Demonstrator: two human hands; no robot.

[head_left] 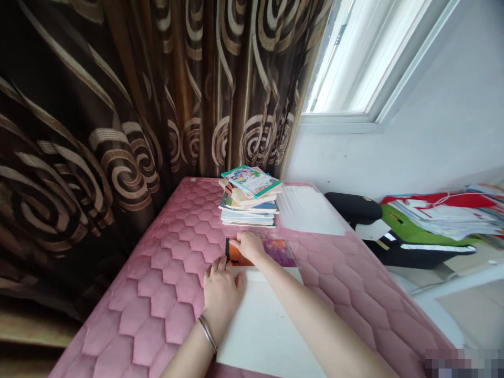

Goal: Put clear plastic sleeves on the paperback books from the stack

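Observation:
My left hand [221, 290] lies flat with fingers together on the left edge of a white sheet [263, 325], a bangle on its wrist. My right hand [249, 245] reaches forward and rests palm-down on an orange and purple book [277, 251] that lies flat on the pink quilted surface [165, 273]; its fingers curl over the book's left end. Just beyond that book stands a stack of several books [249, 203] with a green-edged one on top.
A brown curtain [118, 105] with swirl patterns hangs behind and to the left. A clear plastic sheet [309, 209] lies right of the stack. At the right are a black chair [356, 207], a pile of papers and folders [444, 218], and a window [366, 52].

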